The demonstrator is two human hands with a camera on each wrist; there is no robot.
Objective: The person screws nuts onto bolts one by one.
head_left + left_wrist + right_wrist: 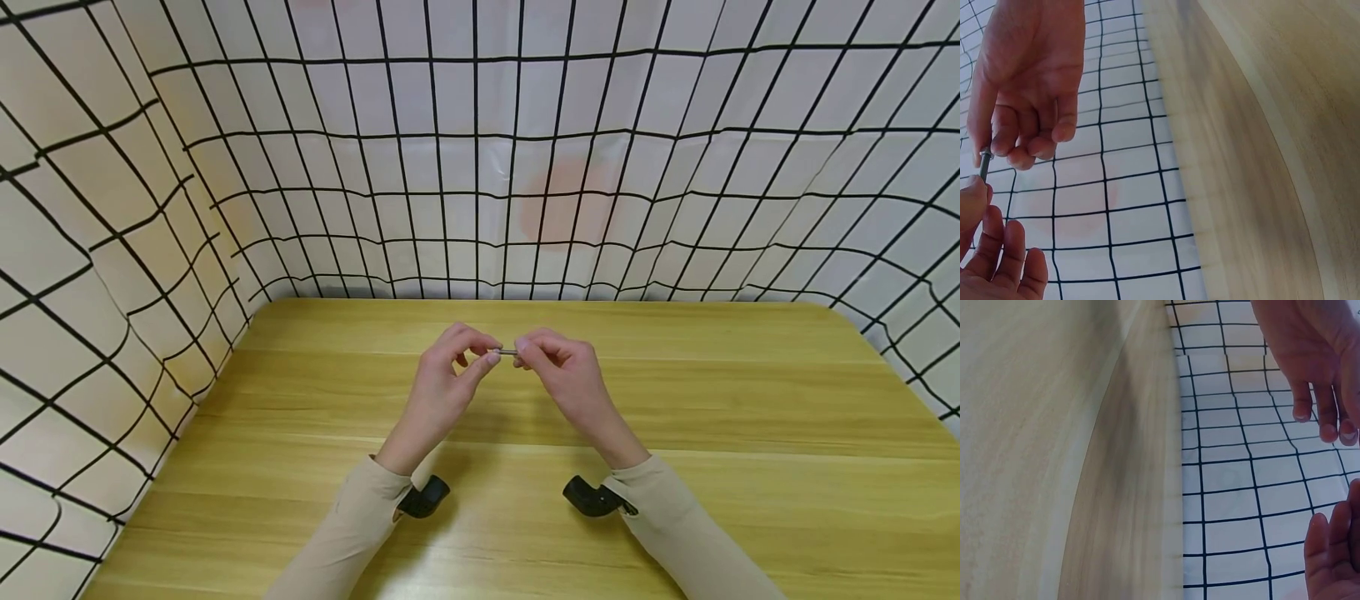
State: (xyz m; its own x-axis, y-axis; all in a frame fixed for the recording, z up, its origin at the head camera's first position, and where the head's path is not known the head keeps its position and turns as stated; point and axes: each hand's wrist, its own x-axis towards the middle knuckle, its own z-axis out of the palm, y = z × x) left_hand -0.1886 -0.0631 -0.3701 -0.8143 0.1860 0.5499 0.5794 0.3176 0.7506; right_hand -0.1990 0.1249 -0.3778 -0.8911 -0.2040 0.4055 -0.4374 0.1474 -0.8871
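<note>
Above the wooden table, a small thin metal bolt (507, 352) spans the gap between both hands. My left hand (444, 375) pinches one end of it between thumb and index finger, and my right hand (566, 371) pinches the opposite end. In the left wrist view the bolt (984, 167) shows a dark shaft with a wider ring-like part at the left fingertips. Whether that part is its head or a nut, I cannot tell. The right wrist view shows the right hand (1319, 356) above and part of the left hand (1338, 550) below; the bolt is out of that view.
The light wooden table (480, 517) lies beneath both hands. White sheeting behind a black grid (480, 137) stands along its back and sides. Black wrist cameras, one on the left sleeve (423, 497) and one on the right (592, 497), hang near the tabletop.
</note>
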